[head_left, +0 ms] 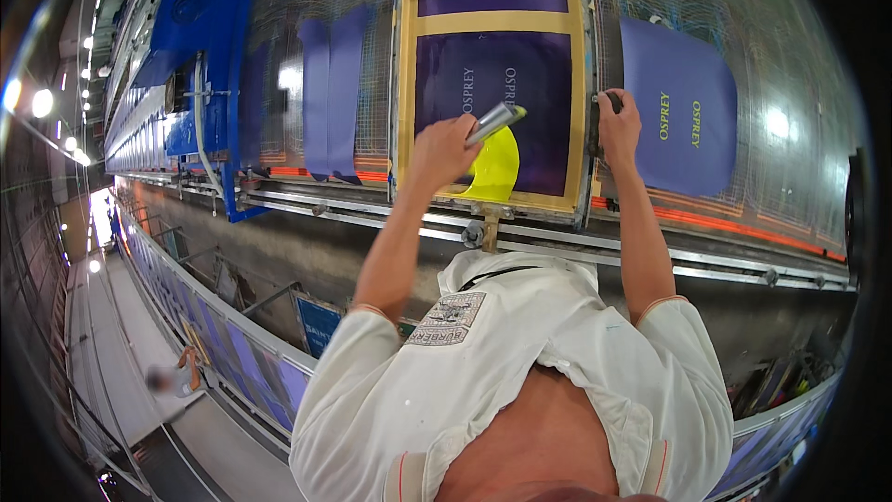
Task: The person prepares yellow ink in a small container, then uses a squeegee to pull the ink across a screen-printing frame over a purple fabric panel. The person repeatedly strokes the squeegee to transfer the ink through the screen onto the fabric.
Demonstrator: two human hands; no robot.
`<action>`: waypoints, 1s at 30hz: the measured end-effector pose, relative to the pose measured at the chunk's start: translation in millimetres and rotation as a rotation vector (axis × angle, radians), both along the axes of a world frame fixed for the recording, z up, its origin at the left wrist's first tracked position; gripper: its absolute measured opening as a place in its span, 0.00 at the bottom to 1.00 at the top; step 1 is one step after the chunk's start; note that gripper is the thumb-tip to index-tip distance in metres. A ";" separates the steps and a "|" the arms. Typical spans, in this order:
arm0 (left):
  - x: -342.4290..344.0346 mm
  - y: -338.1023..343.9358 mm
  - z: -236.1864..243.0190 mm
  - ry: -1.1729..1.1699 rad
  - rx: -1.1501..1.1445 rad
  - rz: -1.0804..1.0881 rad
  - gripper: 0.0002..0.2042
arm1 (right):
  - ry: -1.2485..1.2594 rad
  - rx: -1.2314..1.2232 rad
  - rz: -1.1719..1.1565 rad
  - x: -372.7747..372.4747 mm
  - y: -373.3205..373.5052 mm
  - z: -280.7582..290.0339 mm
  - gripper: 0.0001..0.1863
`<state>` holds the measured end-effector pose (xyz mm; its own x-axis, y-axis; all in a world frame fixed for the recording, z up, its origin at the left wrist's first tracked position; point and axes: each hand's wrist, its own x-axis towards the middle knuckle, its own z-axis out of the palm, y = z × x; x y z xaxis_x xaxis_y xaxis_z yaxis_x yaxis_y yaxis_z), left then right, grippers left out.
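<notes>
A screen-printing frame [589, 46] lies on the long table in front of me, its dark purple mesh [492, 56] bordered with tan tape. My left hand [444, 153] grips a silver squeegee [495, 123], tilted over the mesh with yellow on its far tip. Just beneath it, a bright yellow pool of ink [502, 163] spreads on the lower part of the screen. My right hand [620, 125] is closed on a small black grip [612, 102] at the frame's right edge. Right of the frame lies a purple fabric panel [678, 121] bearing yellow lettering.
Left of the frame are other purple fabric pieces [334, 93], then a blue machine [181, 14]. Metal rails [557, 234] run along the table's near edge, beside an orange stripe. Behind me, another table [246, 363] carries purple pieces. A blurred person [177, 376] is in the aisle.
</notes>
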<state>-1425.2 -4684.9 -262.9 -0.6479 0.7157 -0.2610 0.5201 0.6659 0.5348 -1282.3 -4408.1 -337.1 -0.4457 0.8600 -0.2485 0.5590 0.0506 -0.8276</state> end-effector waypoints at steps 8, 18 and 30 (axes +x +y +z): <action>-36.3 -13.0 -3.4 0.274 0.323 -0.620 0.13 | -0.012 0.104 -0.041 -1.5 1.1 2.2 0.17; -27.5 44.0 -34.4 0.318 0.372 -1.180 0.10 | -0.066 0.129 -0.046 -1.3 0.7 -6.3 0.20; -18.9 -39.6 1.3 0.396 0.251 -0.760 0.18 | -0.087 0.169 -0.042 0.9 6.3 -16.5 0.19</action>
<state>-1444.1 -4724.5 -261.6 0.0151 0.9945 0.1037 0.9508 -0.0463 0.3062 -1281.4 -4401.9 -353.6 -0.3917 0.9101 -0.1351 0.6327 0.1598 -0.7577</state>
